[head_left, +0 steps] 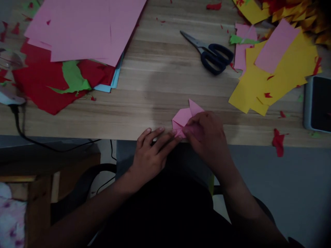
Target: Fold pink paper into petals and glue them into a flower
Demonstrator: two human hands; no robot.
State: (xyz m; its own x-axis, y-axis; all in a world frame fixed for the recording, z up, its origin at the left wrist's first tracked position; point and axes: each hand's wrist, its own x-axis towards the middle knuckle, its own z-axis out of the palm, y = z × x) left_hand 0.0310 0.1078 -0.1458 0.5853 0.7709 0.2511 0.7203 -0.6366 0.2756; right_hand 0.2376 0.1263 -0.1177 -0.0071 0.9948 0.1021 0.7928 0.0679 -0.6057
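A small folded piece of pink paper (183,115) lies at the table's front edge, with creases and a pointed flap at its far side. My right hand (208,136) covers its right part, thumb and fingers pinched on the paper. From the left, my left hand (153,150) rests on the table edge with its fingers stretched out. Its fingertips touch the paper's near left corner. The part of the paper under my right hand is hidden.
Scissors (213,57) with dark blue handles lie beyond my hands. At the left are pink sheets (85,31), red paper (51,89) and a green scrap (73,77). Yellow pieces (289,75), a pink strip (278,46) and a dark-screened device (320,103) lie at the right.
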